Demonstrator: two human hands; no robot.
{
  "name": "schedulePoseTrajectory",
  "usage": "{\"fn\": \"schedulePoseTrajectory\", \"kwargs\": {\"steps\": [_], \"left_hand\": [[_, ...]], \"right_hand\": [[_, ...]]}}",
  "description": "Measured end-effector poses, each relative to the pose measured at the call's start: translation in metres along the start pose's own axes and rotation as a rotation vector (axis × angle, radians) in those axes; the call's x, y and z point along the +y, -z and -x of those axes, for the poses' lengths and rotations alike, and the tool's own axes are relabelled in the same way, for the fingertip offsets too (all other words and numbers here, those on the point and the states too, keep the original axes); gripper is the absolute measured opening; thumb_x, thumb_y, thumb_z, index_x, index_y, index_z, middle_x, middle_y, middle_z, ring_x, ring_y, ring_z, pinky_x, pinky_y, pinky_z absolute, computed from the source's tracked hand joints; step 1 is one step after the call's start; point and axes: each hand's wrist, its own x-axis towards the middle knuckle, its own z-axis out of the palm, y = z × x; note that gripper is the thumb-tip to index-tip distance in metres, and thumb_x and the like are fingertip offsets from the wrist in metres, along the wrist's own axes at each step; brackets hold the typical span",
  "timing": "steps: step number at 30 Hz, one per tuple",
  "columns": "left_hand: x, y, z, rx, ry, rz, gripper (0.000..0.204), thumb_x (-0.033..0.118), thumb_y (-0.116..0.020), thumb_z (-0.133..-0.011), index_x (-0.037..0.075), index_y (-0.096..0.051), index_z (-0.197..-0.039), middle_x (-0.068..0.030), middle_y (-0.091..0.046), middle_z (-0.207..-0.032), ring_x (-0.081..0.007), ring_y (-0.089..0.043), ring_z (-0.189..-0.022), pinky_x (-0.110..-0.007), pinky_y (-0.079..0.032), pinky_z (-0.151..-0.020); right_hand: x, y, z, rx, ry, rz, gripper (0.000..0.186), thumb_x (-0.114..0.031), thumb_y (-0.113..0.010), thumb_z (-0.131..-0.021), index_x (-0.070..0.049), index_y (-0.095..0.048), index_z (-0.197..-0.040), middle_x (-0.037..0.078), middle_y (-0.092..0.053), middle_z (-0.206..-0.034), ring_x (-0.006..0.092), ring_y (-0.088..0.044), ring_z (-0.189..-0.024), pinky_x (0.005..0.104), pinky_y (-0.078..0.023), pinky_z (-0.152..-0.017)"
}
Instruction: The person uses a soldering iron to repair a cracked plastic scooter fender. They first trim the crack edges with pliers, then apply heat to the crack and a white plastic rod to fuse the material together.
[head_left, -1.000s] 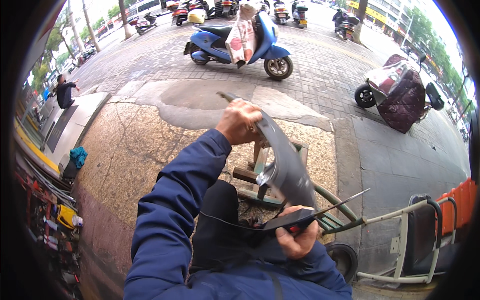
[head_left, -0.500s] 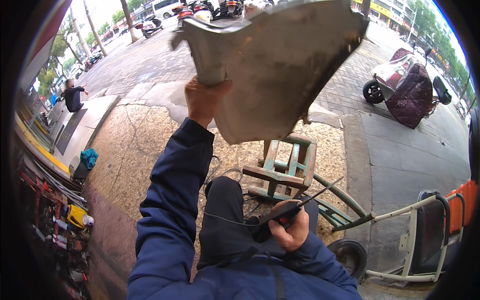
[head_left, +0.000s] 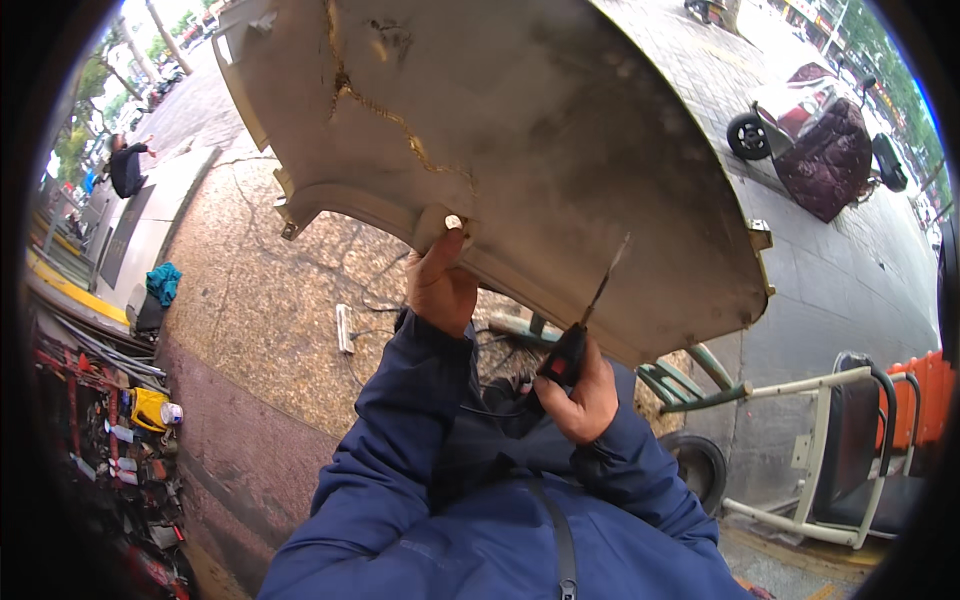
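A large curved grey-beige plastic panel (head_left: 560,150) is held up in front of me, its scuffed face toward me. Down its upper left part runs a crack-like line with a rough, yellowish bead along it. My left hand (head_left: 443,285) grips the near edge, thumb on a small tab with a hole. In my right hand (head_left: 583,400), closed around the black handle, is a soldering iron (head_left: 566,355). Its thin metal rod points up in front of the panel's lower right part; whether the tip touches the panel, I cannot tell. A dark cord trails from the handle toward my lap.
Behind the panel, a worn green wooden stool (head_left: 690,385) is mostly hidden. A white power strip (head_left: 345,328) lies on the ground. Tools and parts (head_left: 120,450) crowd the left, a metal-framed chair (head_left: 825,460) the right. Farther off are a covered scooter (head_left: 825,150) and a seated person (head_left: 125,170).
The panel has come nearer and turned, so the line with the bead now shows. My left hand has moved lower and right; my right hand has raised the soldering iron toward the panel.
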Motion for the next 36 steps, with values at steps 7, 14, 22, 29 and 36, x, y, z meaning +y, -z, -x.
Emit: {"fn": "schedulePoseTrajectory", "kwargs": {"steps": [7,14,22,29,36], "left_hand": [[-0.025,0.032,0.018,0.02,0.132,0.047,0.047,0.012,-0.067,-0.093,0.009,-0.056,-0.139,-0.0084,-0.064,-0.135,-0.0308,-0.059,-0.127,-0.052,-0.046,-0.109],[-0.033,0.057,0.027,0.045,0.227,0.061,0.048,0.01,-0.068,-0.092,0.009,-0.056,-0.139,-0.0086,-0.064,-0.134,-0.03,-0.06,-0.125,-0.05,-0.047,-0.109],[-0.057,0.077,0.036,0.199,0.356,0.037,0.044,0.008,-0.069,-0.09,0.009,-0.06,-0.133,-0.0082,-0.068,-0.128,-0.0275,-0.064,-0.12,-0.048,-0.049,-0.107],[-0.07,0.093,0.026,0.405,0.436,-0.049,0.034,0.006,-0.073,-0.086,0.01,-0.065,-0.119,-0.0046,-0.072,-0.112,-0.0248,-0.068,-0.107,-0.045,-0.052,-0.102],[-0.085,0.104,0.014,0.493,0.443,-0.162,0.023,0.002,-0.073,-0.085,0.011,-0.068,-0.106,-0.0011,-0.072,-0.098,-0.0191,-0.069,-0.096,-0.036,-0.054,-0.092]], "right_hand": [[0.015,0.007,-0.01,0.001,0.114,0.186,0.052,-0.02,-0.074,-0.077,0.004,-0.051,-0.117,0.022,-0.064,-0.082,0.0417,-0.066,-0.074,0.045,-0.053,-0.069],[0.026,0.013,-0.025,-0.157,-0.092,0.253,0.052,-0.021,-0.073,-0.078,0.004,-0.049,-0.117,0.025,-0.065,-0.084,0.0438,-0.067,-0.078,0.0465,-0.053,-0.071],[0.085,-0.003,-0.012,-0.276,-0.224,0.18,0.065,-0.028,-0.072,-0.077,0.006,-0.049,-0.128,0.028,-0.067,-0.091,0.0469,-0.067,-0.087,0.0495,-0.053,-0.078],[0.115,-0.006,-0.026,-0.351,-0.396,0.087,0.059,-0.028,-0.072,-0.077,0.005,-0.05,-0.12,0.027,-0.065,-0.093,0.0415,-0.066,-0.088,0.0466,-0.052,-0.079],[0.134,-0.013,-0.037,-0.337,-0.425,0.077,0.061,-0.027,-0.074,-0.077,0.003,-0.051,-0.125,0.024,-0.066,-0.103,0.0344,-0.067,-0.096,0.0433,-0.052,-0.087]]}}
